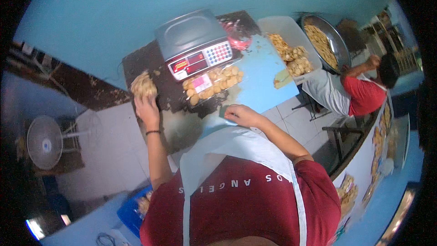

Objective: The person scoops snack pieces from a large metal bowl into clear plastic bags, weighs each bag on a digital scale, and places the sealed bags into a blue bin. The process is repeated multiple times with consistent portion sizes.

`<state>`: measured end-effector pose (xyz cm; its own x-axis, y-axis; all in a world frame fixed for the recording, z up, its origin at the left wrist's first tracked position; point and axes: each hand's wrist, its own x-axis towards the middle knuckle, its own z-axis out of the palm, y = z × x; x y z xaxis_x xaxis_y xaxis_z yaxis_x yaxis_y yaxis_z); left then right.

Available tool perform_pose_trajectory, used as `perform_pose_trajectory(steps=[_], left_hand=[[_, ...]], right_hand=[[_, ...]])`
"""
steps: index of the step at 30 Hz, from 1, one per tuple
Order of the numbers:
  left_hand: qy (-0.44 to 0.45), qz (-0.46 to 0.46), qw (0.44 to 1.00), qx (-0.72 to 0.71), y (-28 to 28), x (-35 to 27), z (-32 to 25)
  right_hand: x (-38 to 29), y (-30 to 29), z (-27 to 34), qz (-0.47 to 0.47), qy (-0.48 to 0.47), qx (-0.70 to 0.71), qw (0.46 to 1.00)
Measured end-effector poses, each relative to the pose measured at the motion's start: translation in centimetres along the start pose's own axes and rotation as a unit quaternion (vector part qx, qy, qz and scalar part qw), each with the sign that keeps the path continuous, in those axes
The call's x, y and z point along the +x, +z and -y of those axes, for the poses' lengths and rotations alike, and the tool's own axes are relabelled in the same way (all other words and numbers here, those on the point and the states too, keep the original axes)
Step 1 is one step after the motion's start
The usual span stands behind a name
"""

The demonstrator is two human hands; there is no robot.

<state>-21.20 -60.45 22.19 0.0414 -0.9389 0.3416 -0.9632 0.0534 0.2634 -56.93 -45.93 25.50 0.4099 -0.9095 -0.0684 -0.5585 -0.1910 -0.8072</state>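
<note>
At the left side of a worn, blue-topped table (266,71), my left hand (147,111) grips the near end of a clear bag of round chips (144,85), which looks motion-blurred. My right hand (243,115) rests low by the table's front edge with its fingers curled; whether anything is between them is hidden. Between and beyond my hands lies a clear plastic bag of round yellowish chips (223,79) with a pink and white label (202,82). It sits directly in front of a digital weighing scale (193,39) with a grey platform, lit red display and keypad.
Red plastic wrapping (239,41) lies right of the scale. A translucent bin (273,25) of bagged chips and a metal basin (324,42) of chips stand farther right. A co-worker in a red shirt (363,95) sits there. A fan (45,143) stands left; a blue crate (128,210) is behind me.
</note>
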Motion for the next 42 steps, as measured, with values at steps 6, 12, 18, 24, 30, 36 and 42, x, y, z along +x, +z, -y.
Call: perform_pose_trajectory(steps=[6,12,18,24,30,36,42], left_hand=[[-0.039,0.016,0.996,-0.077,1.8,-4.5,-1.4],[0.092,-0.013,0.984,-0.152,2.2,-7.5,-10.7],[0.205,0.077,0.935,-0.279,6.5,-8.7,-22.7],[0.240,0.264,0.871,-0.336,10.2,-9.4,-31.5],[0.224,0.444,0.784,-0.372,14.6,-8.8,-38.8],[0.561,0.363,0.711,-0.217,16.6,-8.7,-44.9],[0.650,0.325,0.675,-0.130,16.8,-11.4,-46.0]], right_hand=[[-2.5,-3.1,-2.4,-0.023,0.060,0.041,0.997],[-5.2,-9.7,-9.5,-0.101,0.107,0.015,0.989],[-6.5,-19.2,-18.1,-0.104,0.158,0.015,0.982],[-6.8,-26.9,-25.7,-0.151,0.178,-0.061,0.970],[-12.8,-29.6,-25.7,-0.100,0.203,-0.082,0.971],[-22.5,-21.1,-24.8,-0.070,0.355,-0.030,0.932],[-32.3,-5.5,-21.7,-0.052,0.530,-0.085,0.842]])
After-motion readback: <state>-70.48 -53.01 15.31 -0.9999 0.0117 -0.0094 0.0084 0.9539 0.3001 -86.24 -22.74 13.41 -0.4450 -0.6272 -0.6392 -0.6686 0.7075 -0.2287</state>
